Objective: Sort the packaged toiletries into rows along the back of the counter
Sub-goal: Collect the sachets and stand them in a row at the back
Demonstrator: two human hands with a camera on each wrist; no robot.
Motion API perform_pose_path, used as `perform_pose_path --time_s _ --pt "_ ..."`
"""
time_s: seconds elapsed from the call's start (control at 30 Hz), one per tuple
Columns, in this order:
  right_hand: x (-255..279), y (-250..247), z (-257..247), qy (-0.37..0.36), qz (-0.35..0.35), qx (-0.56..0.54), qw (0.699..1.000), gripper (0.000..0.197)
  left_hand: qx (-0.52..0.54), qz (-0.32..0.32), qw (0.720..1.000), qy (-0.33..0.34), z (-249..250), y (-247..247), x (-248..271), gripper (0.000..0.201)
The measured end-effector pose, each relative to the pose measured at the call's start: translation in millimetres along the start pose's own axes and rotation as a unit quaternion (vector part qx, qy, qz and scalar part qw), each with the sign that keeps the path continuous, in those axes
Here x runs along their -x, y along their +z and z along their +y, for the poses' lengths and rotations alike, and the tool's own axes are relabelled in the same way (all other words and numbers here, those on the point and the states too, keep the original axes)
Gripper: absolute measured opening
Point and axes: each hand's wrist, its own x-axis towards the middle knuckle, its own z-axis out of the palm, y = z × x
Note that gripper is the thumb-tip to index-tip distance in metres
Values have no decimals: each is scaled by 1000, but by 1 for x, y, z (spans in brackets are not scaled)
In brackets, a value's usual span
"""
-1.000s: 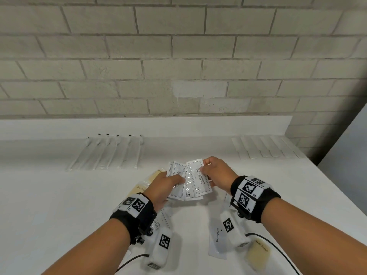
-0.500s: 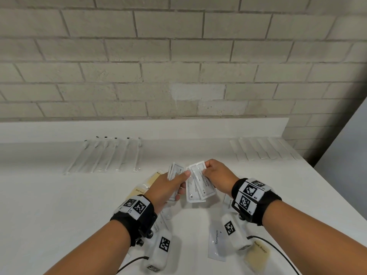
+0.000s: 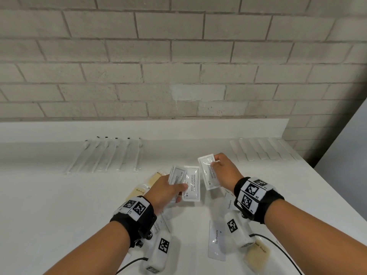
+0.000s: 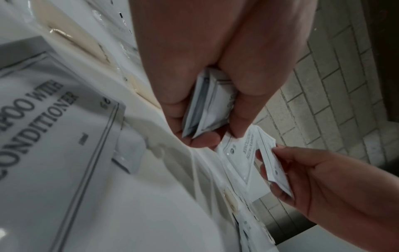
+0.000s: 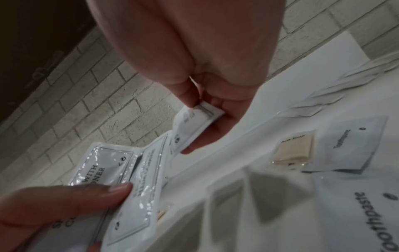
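Note:
My left hand point(image 3: 178, 192) grips a small fan of white "Shampoo with Conditioner" sachets point(image 3: 191, 183), thumb on top; the left wrist view shows them stacked between the fingers point(image 4: 207, 105). My right hand point(image 3: 215, 161) pinches one more shampoo sachet point(image 3: 208, 172) by its far end, held just right of the fan and apart from it. In the right wrist view that sachet point(image 5: 194, 122) sits between thumb and fingers. Both hands hover over the middle of the white counter point(image 3: 59, 205).
A row of wrapped toothbrushes point(image 3: 111, 155) lies at the back left, a row of white packets point(image 3: 262, 149) at the back right. Loose toothpaste sachets point(image 3: 217, 239), bath soaps point(image 3: 258, 253) point(image 3: 153, 179) and another shampoo sachet point(image 4: 43, 136) lie near the front. The counter's right edge is close.
My right hand has drawn one sachet off the fan and moved it right and toward the back. The left hand keeps the other sachets and has barely moved.

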Motion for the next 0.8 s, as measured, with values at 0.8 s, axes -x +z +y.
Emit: perform_pose_path --time_s 0.8 --pt "48 21 -26 -79 -73 -88 990 39 57 -20 993 97 23 -2 52 35"
